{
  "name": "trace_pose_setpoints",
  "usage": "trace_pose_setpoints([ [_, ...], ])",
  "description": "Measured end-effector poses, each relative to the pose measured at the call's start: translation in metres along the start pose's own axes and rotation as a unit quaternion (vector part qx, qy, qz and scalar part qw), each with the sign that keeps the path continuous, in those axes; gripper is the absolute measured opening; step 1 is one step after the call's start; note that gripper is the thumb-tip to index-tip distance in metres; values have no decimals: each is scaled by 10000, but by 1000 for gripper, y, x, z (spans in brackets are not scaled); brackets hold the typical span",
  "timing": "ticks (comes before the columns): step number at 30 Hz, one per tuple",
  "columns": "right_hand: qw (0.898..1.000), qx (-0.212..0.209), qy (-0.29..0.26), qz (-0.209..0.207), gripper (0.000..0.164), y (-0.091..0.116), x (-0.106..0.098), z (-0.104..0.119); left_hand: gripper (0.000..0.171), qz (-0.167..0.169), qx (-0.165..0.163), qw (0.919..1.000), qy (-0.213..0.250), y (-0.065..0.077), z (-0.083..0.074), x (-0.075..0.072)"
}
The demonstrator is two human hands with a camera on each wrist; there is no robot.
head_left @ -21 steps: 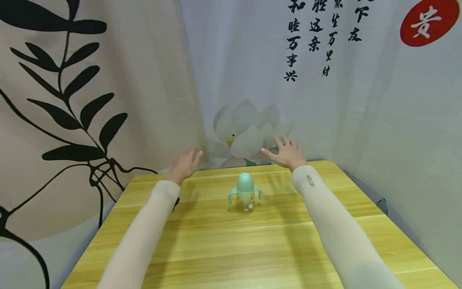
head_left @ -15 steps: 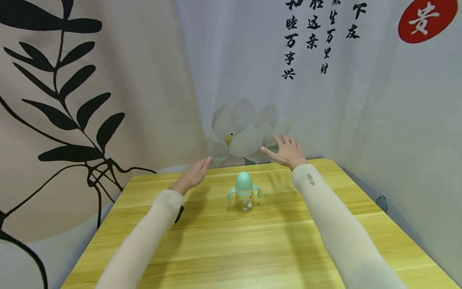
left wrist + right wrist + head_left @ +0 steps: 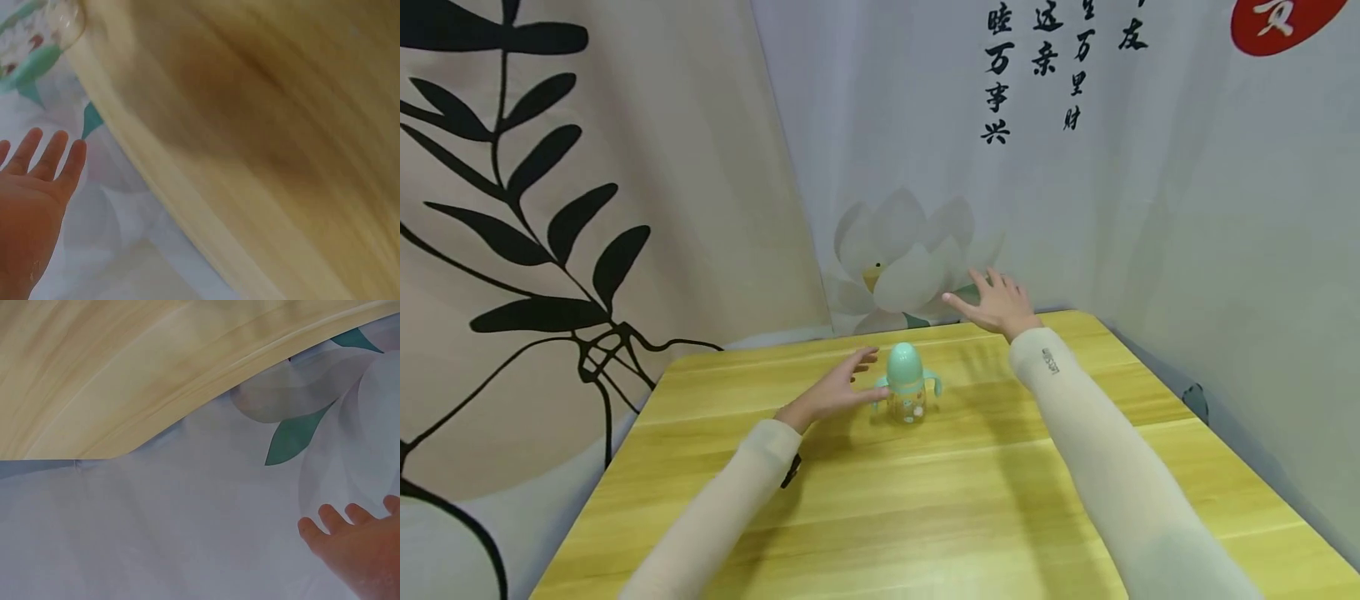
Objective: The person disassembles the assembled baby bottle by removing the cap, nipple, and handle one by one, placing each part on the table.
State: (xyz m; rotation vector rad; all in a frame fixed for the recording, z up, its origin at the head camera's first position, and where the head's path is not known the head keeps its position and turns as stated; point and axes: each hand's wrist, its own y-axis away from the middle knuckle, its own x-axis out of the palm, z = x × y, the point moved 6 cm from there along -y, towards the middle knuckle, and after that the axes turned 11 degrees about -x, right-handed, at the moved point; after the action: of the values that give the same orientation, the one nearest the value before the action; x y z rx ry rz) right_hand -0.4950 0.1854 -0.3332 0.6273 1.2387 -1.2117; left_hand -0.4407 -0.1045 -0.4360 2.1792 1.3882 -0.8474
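Note:
A baby bottle point(image 3: 907, 385) with a mint-green domed cap, two mint side handles and a clear patterned body stands upright on the wooden table. My left hand point(image 3: 833, 393) is at its left side, fingers spread and thumb extended across the left handle in the head view. In the left wrist view the left hand point(image 3: 34, 206) shows straight fingers, with part of the bottle point(image 3: 37, 62) at the top left corner. Raised above the far right part of the table, my right hand point(image 3: 997, 305) has its fingers spread and holds nothing.
The wooden table point(image 3: 880, 517) has its far edge near a hanging cloth point(image 3: 715, 167) printed with black leaves, a pale lotus and dark writing. A dark band point(image 3: 791, 472) shows under the left wrist.
My left hand has come down and to the right, from above the table's far left to beside the bottle. The right hand stays nearly in place. The head view has tilted slightly down.

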Motion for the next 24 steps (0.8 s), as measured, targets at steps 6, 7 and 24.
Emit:
trace_pose_setpoints([
  [6,9996,82,121,223,95,1,8,-1,97,270,-7,9990,361,-7,-5,25],
  [7,9995,78,133,269,95,1,10,0,96,280,22,9987,423,-8,-6,28],
  [24,9988,172,21,450,93,11,24,-11,80,720,359,9933,827,-30,-8,45],
])
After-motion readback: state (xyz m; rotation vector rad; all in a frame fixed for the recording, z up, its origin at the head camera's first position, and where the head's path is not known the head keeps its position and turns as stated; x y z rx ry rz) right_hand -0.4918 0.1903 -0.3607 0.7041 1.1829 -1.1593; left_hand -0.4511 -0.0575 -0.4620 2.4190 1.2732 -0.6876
